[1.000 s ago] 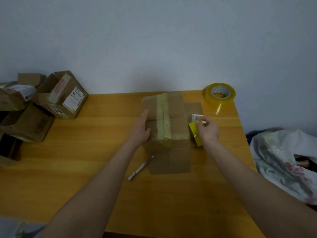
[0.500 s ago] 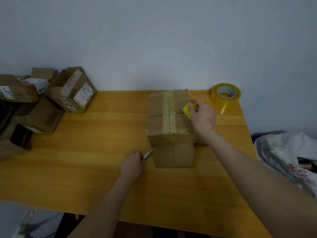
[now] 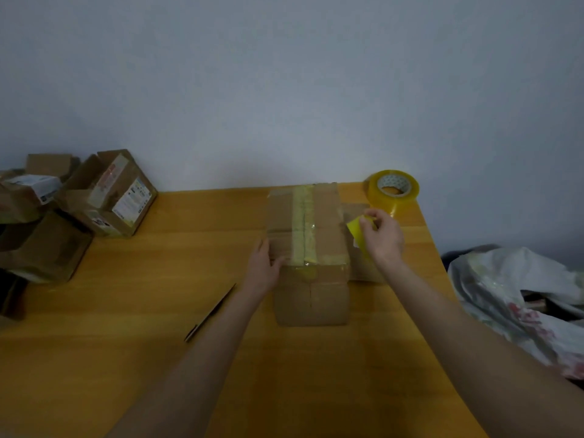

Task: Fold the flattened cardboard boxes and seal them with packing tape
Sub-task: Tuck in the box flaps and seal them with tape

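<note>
Nearest me, a wide stretch of the orange-yellow wooden desk shows on the near left, and that is the widest room I see. Both forearms cross it from the near edge. A slim dark pen-like tool lies slanted on the wood just left of the left forearm, apart from everything else.

Past it the brown cardboard box stands folded, right of the desk's middle. A pale yellow tape strip runs near to far along its top and laps over the near edge. The left hand rests against the box's left side, fingers straight and together, thumb on the top near corner.

The right hand is just right of the box, over a flat piece of brown cardboard lying beside it. Its fingers pinch a small roll of yellow tape. The desk's right edge runs close by, and beyond it sits a crumpled white plastic bag with red print.

A large roll of clear yellow packing tape sits on the far right corner. A pile of open brown cardboard boxes with printed labels crowds the far left, with open wood between it and the box. A pale grey-blue wall closes the far edge.
</note>
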